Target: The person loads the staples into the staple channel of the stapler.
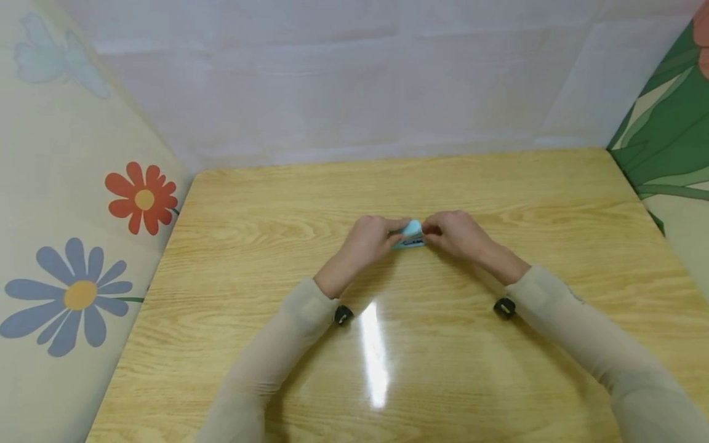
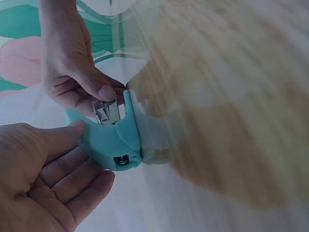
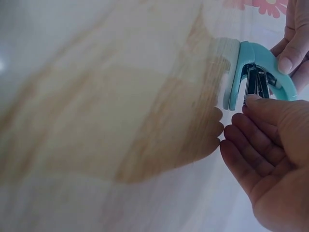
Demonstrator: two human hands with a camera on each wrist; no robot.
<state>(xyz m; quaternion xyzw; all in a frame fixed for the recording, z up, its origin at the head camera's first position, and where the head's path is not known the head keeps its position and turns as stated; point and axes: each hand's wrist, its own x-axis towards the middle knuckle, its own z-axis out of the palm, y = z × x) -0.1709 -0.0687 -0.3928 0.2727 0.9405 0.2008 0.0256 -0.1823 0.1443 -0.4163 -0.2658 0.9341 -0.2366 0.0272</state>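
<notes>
A small teal stapler (image 1: 412, 230) stands on the table between the two hands, its top cover swung up from its base. Thumb and fingers of my left hand (image 1: 367, 240) grip the cover by its side. My right hand (image 1: 455, 234) is at the opposite end, where its thumb and forefinger pinch the tip of the metal staple channel (image 2: 114, 111). In the right wrist view the dark channel (image 3: 257, 81) sits between the raised cover and the base, the right thumb pressed on its end. The other right fingers curl loosely below, close to the tabletop.
The wood-grain table (image 1: 266, 246) is glossy, with a bright light streak in front of the hands. Pale cloth (image 1: 354, 86) hangs behind its far edge. Flower-printed panels stand at the left and right. A small black wrist device (image 1: 343, 315) sits under each sleeve.
</notes>
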